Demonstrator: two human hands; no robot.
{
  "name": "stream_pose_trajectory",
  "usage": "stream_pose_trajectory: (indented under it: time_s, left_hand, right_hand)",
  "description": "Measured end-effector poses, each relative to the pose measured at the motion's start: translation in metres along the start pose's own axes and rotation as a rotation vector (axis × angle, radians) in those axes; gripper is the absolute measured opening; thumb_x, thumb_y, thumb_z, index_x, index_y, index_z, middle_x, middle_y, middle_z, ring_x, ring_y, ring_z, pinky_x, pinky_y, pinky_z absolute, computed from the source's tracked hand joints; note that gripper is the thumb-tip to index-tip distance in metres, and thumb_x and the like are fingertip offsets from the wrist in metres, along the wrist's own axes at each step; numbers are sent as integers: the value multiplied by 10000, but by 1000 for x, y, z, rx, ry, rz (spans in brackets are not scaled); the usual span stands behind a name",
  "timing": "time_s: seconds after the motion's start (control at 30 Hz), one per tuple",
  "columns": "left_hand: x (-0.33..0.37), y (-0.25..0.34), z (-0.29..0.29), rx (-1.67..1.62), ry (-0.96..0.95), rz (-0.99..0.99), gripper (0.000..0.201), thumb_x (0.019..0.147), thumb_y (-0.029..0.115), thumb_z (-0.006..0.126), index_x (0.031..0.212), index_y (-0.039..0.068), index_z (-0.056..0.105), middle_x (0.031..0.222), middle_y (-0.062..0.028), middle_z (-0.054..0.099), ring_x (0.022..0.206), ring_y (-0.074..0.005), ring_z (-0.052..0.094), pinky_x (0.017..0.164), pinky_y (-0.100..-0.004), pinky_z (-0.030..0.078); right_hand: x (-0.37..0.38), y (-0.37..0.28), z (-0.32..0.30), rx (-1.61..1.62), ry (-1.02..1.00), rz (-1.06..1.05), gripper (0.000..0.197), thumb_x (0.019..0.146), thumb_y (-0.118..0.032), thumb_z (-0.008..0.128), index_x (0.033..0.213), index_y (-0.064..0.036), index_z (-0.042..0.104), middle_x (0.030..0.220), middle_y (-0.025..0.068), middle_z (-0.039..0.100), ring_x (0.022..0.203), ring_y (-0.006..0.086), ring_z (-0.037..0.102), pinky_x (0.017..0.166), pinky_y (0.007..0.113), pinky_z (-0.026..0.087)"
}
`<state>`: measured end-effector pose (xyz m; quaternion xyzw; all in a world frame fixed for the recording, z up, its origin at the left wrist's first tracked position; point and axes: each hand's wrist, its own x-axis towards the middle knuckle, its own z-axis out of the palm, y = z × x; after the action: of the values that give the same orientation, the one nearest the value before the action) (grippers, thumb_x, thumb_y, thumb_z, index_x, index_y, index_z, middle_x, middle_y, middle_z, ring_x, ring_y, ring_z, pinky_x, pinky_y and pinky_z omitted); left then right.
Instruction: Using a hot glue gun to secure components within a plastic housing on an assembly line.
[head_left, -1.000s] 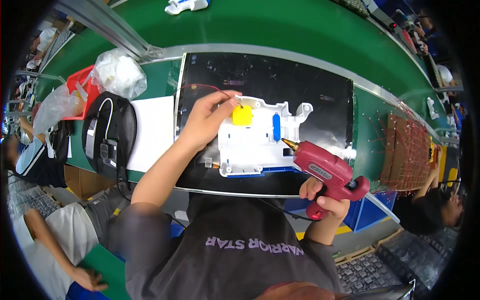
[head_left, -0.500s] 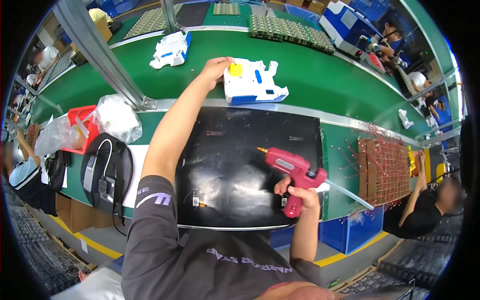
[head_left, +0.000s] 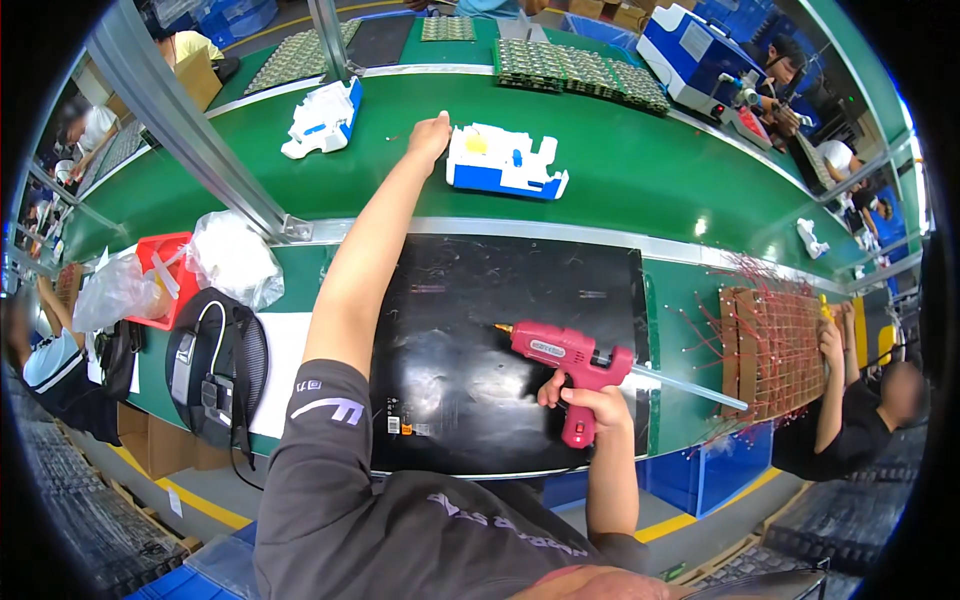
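Hands, plastic shell and glue gun at a worktop, seen from the head camera. The white-and-blue shell [head_left: 497, 160] lies on the far green worktop [head_left: 620, 190], beyond the metal rail [head_left: 480, 230], its blue side facing the person. The left hand [head_left: 430, 135] reaches out to the shell's left end; whether its grip touches the edge, and how wide it stands, cannot be told at this angle. The right hand [head_left: 598, 405] has its grip closed around the handle of the red glue gun [head_left: 585, 370], which hangs over the black mat [head_left: 500, 280] with its nozzle [head_left: 504, 327] pointing left and a clear glue stick [head_left: 690, 386] jutting from the rear. The shell, judged by its thin moulded walls, should be light and stiff, with smooth faces that may slide readily; its cut-out right end looks the more fragile. The plain outer walls offer the soundest hold, clear of the yellow block [head_left: 476, 145] and the small blue piece [head_left: 517, 158], whose joints may be weak. The gun appears rigid and moderately light, somewhat unbalanced by the long stick; it is best held by the handle, since the nozzle may be hot.
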<state>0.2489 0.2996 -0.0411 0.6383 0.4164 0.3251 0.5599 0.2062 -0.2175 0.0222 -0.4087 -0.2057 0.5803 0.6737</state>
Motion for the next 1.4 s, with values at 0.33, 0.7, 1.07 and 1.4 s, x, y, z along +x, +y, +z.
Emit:
stream_pose_trajectory:
  time_s: [0.33,0.7,1.07,1.4]
  left_hand:
    - [-135,33,-48,332,-255,668,455,736,211,782,1142,56,646,1264,-266,559,1249,-361,499,1008,-397,421]
    - [-119,33,-34,453,-83,670,528,717,227,797,1180,60,607,1282,-289,526,1264,-390,467,1020,-416,407]
    - [-261,38,-84,292,-126,508,604,815,209,693,1324,-3,446,1322,-230,493,1254,-347,474,1027,-404,401]
    - [-394,38,-118,-27,-543,124,320,898,47,615,1204,-12,543,1088,-98,641,943,-117,625,843,-262,492]
  right_hand:
    - [-3,0,0,-18,-5,10,201,742,-65,688,913,8,613,769,115,622,823,291,639,779,393,480]
    - [-3,5,7,-11,-8,35,180,764,-37,676,922,7,602,780,125,625,827,284,638,803,410,492]
    - [-10,11,4,-57,56,7,239,729,-87,705,910,3,576,740,133,617,756,301,615,755,426,479]
    - [-5,7,7,-38,23,-7,205,740,-55,676,914,11,591,770,132,621,810,290,632,742,388,483]
